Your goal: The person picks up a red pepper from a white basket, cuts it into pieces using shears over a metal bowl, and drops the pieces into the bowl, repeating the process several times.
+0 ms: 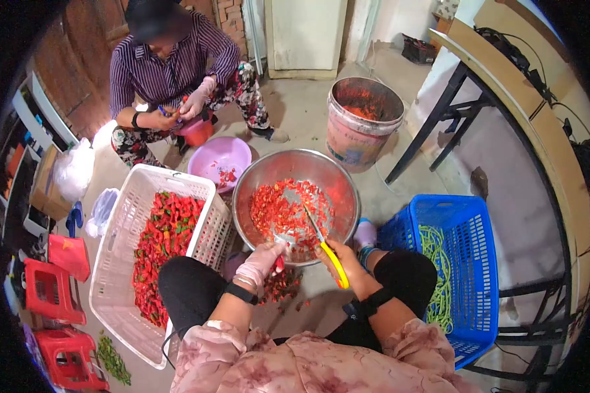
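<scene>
Gloved in thin translucent plastic, my left hand [263,263] is closed on a red chili pepper [280,264] at the near rim of a steel basin [242,190]. My right hand [345,262] grips scissors with yellow handles [335,263], their blades pointing up and left over the basin. Chopped red chili [278,209] covers much of the basin's bottom. Left of my knees, a white plastic crate [115,262] holds many whole red chilies [164,242], some partly green. Scraps of stems and chili [282,285] lie on the floor below my hands.
Opposite sits a co-worker [174,72] with hands at a small red container. A purple bowl [219,152], a tall stained bucket [364,124], a blue basket [475,275] with green cords, red stools [54,288] and a long table [537,118] stand around.
</scene>
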### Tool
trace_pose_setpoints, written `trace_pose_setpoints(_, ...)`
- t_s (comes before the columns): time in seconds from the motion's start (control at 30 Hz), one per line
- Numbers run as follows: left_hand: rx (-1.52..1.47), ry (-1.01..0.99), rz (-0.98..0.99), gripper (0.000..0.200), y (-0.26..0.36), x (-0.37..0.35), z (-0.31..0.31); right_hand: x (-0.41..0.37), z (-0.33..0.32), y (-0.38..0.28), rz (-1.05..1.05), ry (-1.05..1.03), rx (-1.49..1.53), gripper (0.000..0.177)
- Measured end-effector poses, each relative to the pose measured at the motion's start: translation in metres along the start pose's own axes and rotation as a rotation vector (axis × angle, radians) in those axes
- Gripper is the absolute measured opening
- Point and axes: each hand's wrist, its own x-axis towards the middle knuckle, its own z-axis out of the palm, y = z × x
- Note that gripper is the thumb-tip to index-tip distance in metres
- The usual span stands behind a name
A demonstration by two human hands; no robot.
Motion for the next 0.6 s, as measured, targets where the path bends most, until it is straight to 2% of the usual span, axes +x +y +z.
trace_pose_setpoints(0.07,-0.756,-0.134,-0.086,0.045,0.012,0.000,-0.003,-0.002,0.000,-0.001,0.011,-0.025,0.004,0.025)
trace_pose_setpoints(0.1,-0.870,-0.175,-0.076,0.047,0.012,0.003,-0.004,-0.004,0.002,-0.003,-0.055,-0.043,0.013,0.024)
trace_pose_setpoints(0.13,-0.871,-0.172,-0.069,0.047,0.011,0.004,-0.006,-0.005,0.003,-0.004,-0.122,-0.063,0.021,0.023)
trace_pose_setpoints(0.2,-1.073,-0.216,-0.095,0.045,0.011,0.006,-0.007,-0.002,0.004,0.004,-0.119,-0.071,-0.071,0.022)
trace_pose_setpoints(0.27,-1.126,-0.292,-0.089,0.044,0.004,0.013,-0.008,-0.001,0.007,0.011,-0.221,-0.112,0.006,0.021)
trace_pose_setpoints(0.3,-1.147,-0.283,-0.058,0.042,0.003,0.015,-0.008,0.000,0.004,0.011,-0.111,-0.171,-0.030,0.017)
trace_pose_setpoints(0.37,-1.171,-0.273,-0.025,0.041,0.000,0.016,-0.006,0.006,0.007,0.030,-0.138,-0.201,0.061,0.021)
trace_pose_setpoints(0.43,-1.203,-0.075,0.027,0.034,0.003,0.016,-0.002,0.007,0.010,0.037,-0.174,-0.281,0.218,0.029)
trace_pose_setpoints(0.57,-1.434,0.040,-0.020,0.025,-0.001,0.024,-0.003,0.006,0.013,0.040,-0.166,-0.256,0.103,0.031)
trace_pose_setpoints(0.6,-1.473,0.026,0.014,0.020,-0.001,0.023,-0.005,0.008,0.014,0.043,-0.026,-0.269,0.302,0.032)
